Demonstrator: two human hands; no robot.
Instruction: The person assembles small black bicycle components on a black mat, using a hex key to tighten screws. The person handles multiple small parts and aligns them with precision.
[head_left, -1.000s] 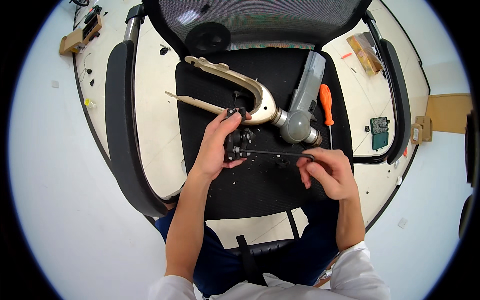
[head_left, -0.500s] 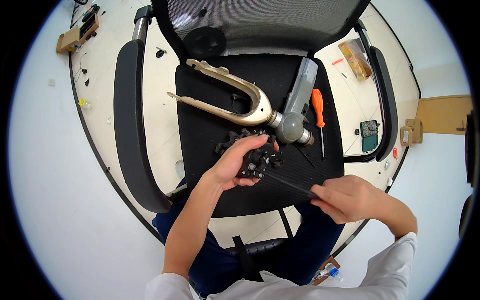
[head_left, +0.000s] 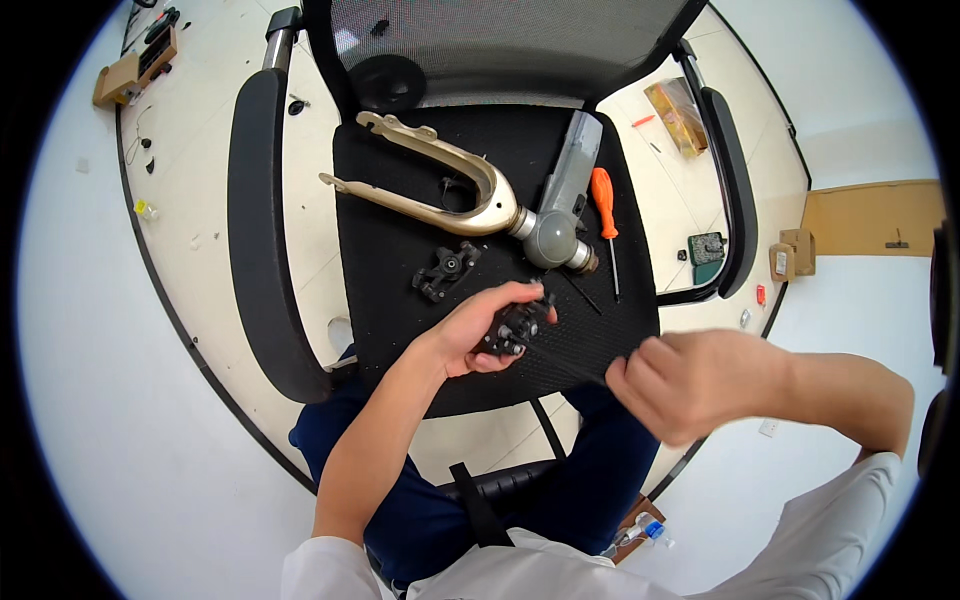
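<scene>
My left hand (head_left: 485,335) is closed round a black brake caliper (head_left: 515,328), held low over the front of the chair seat. A thin black rod (head_left: 562,358) runs from the caliper to my right hand (head_left: 668,388), whose fingers are curled round its other end. The rod is blurred, so I cannot tell its exact kind. Another black caliper (head_left: 447,270) lies on the seat beyond my left hand. Behind it rests a gold-coloured fork (head_left: 440,205), joined to a grey tube (head_left: 573,165) with a rounded joint.
An orange-handled screwdriver (head_left: 604,205) and a thin black rod (head_left: 584,293) lie on the black seat (head_left: 390,350). Armrests (head_left: 260,230) flank it, and a mesh backrest (head_left: 500,50) rises behind. On the floor are an open green case (head_left: 707,255) and cardboard boxes (head_left: 790,255).
My right hand has turned over, with its elbow swung outward to the right. The caliper on the seat now shows apart from my left hand. The whole view has shifted slightly.
</scene>
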